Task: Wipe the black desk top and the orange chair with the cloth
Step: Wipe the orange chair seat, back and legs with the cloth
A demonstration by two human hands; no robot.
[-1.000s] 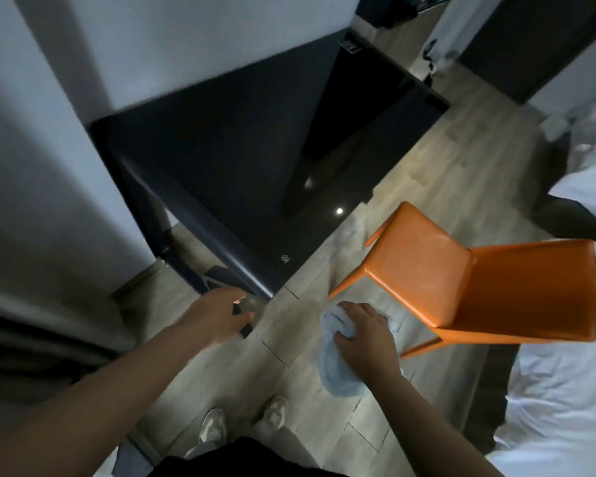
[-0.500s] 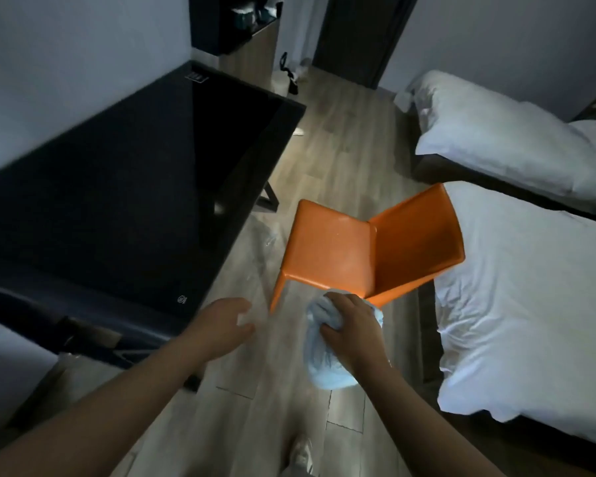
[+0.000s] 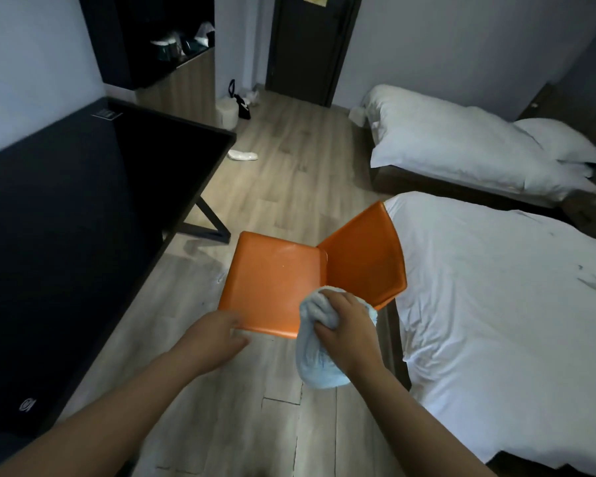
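Note:
The orange chair (image 3: 276,277) stands in the middle of the wooden floor, its back towards the near bed. My right hand (image 3: 346,323) grips a bunched pale blue cloth (image 3: 315,363) at the seat's near right corner, and most of the cloth hangs below the seat edge. My left hand (image 3: 214,333) reaches to the seat's near left edge with relaxed fingers and holds nothing; whether it touches the seat is unclear. The black desk top (image 3: 83,228) fills the left side, glossy and bare.
Two beds with white covers, one (image 3: 503,297) right beside the chair and one (image 3: 461,142) further back. A dark shelf unit (image 3: 159,39) with cups stands at the back left beside a dark door (image 3: 307,46). A white slipper (image 3: 243,155) and a bag lie on the floor.
My view has swung up and right from the desk corner to the chair. Both hands have come forward to the chair's near edge, the right one still gripping the cloth.

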